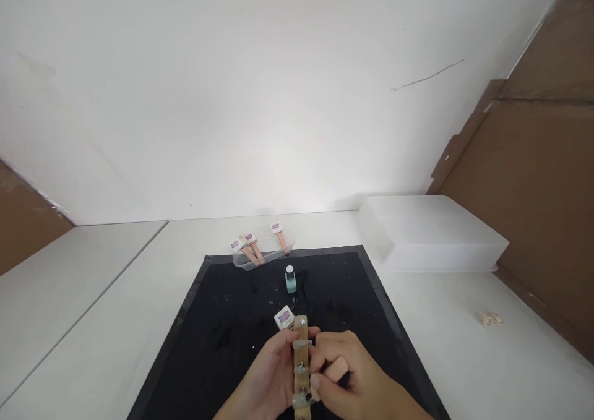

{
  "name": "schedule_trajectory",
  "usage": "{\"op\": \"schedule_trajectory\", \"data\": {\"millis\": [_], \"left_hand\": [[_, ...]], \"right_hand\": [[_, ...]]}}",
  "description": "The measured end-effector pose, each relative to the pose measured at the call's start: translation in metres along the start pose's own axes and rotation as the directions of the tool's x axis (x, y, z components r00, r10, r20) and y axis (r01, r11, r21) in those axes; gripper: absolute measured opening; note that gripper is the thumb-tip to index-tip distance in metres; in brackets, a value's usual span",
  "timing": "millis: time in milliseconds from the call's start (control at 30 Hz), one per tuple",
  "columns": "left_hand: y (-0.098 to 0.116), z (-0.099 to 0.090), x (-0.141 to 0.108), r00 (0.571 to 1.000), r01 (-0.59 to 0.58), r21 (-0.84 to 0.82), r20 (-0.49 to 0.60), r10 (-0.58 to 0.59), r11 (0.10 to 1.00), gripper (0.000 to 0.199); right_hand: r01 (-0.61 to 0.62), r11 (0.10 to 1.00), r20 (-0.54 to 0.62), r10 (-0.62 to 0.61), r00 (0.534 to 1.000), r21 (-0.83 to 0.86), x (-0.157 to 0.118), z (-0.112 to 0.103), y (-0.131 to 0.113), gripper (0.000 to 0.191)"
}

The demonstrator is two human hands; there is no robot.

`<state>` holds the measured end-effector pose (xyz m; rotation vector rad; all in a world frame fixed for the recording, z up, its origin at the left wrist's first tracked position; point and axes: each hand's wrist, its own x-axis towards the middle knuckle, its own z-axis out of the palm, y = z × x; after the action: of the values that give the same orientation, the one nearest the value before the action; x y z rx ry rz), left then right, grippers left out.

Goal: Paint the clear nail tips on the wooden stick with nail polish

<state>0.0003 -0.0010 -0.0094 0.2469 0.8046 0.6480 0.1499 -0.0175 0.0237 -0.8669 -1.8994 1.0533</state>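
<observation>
My left hand is closed around a narrow wooden strip, which stands lengthwise in front of me at the bottom of the view. Several translucent pieces cross the strip, with small dark spots on it. My right hand grips a pinkish stick with a rounded end, its other end close to the strip's lower part. What that end touches is hidden by my fingers. Just beyond my left fingertips lies a white label card with purple print, partly behind the strip. A teal nail polish bottle with a white cap stands farther off.
A black mat covers the middle of the white table. At its back edge sits a clear tray holding pink sticks with labels. A white box stands at the back right, and small beige pieces lie before it.
</observation>
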Motion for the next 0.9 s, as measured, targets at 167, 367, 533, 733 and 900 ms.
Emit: {"op": "schedule_trajectory", "data": {"millis": [167, 367, 533, 733, 900], "left_hand": [[0.0007, 0.0012, -0.0017, 1.000, 0.003, 0.000, 0.000, -0.003, 1.000, 0.031], [0.0007, 0.0014, 0.0001, 1.000, -0.001, 0.005, -0.010, 0.001, 1.000, 0.035], [-0.0004, 0.0013, -0.0010, 1.000, 0.002, 0.001, -0.004, -0.002, 1.000, 0.035], [0.0011, 0.0035, -0.0020, 1.000, 0.005, -0.006, -0.025, -0.005, 1.000, 0.033], [0.0020, 0.0008, 0.0013, 1.000, 0.006, -0.015, -0.004, -0.006, 1.000, 0.033]], "right_hand": [[0.000, 1.000, 0.015, 0.000, 1.000, 0.002, 0.0016, -0.0002, -0.0011, 0.012], [-0.014, 1.000, 0.024, 0.015, 1.000, -0.009, 0.0014, 0.0007, 0.0011, 0.011], [-0.042, 0.999, 0.048, 0.042, 0.998, -0.006, 0.0007, 0.0008, 0.0022, 0.011], [-0.037, 0.999, 0.039, 0.037, 0.999, 0.010, 0.0013, 0.0016, 0.0019, 0.011], [0.023, 0.999, -0.031, -0.022, 0.999, 0.025, 0.0016, 0.0001, -0.0016, 0.011]]}}
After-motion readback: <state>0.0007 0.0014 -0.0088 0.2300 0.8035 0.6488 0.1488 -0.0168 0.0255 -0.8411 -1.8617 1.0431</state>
